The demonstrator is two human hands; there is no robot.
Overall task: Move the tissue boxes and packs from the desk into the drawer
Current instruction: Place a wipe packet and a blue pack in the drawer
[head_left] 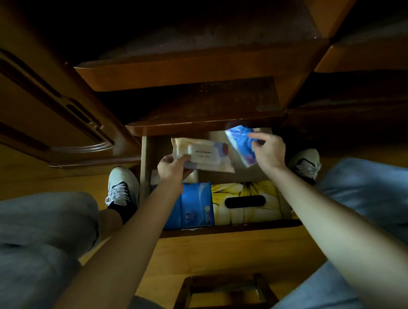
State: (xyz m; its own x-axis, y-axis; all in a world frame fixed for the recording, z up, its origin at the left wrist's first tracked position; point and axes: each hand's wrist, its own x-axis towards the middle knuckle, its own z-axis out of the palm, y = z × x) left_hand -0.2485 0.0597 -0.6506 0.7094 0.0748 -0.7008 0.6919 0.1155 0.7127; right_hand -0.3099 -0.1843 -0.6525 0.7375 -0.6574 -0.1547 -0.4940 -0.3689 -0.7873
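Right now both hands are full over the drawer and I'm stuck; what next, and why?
Probably lower the left hand's pale flat wipes pack into the bare back of the wooden drawer; the front row already holds the yellow tissue box.

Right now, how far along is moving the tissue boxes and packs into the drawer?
Well along. The open drawer already holds a blue box and a yellow box at its near end. In hand: the left hand holds a white pack and the right hand a blue pack, both over the drawer's far half. The desk top is out of view, so what's left is unknown.
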